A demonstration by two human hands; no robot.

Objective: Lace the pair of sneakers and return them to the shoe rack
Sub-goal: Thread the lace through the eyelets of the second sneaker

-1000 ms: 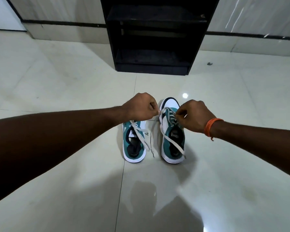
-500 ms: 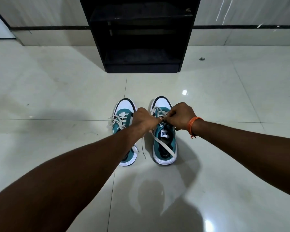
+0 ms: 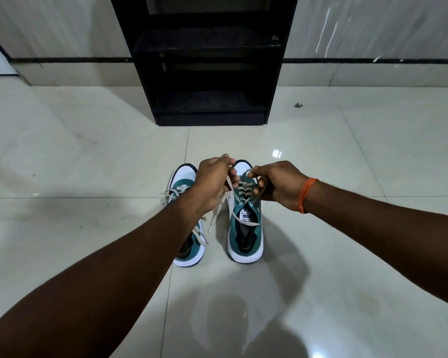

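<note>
- Floor [image 3: 88, 156] tiles carry everything; I work low and keep both shoes flat so they stay put.
- Rack [image 3: 207, 60] stands open just ahead, toes pointing at it, probably for an easy return.
- Left shoe [image 3: 185, 180] sits beside, partly under my arm, lace loose.
- Right shoe [image 3: 246, 228] is the one I'm on.
- Left hand [image 3: 214, 180] fingers pinch one lace [image 3: 233, 200] end, pulled up.
- Right hand [image 3: 279, 183] curls shut, pinching the other end.
</note>
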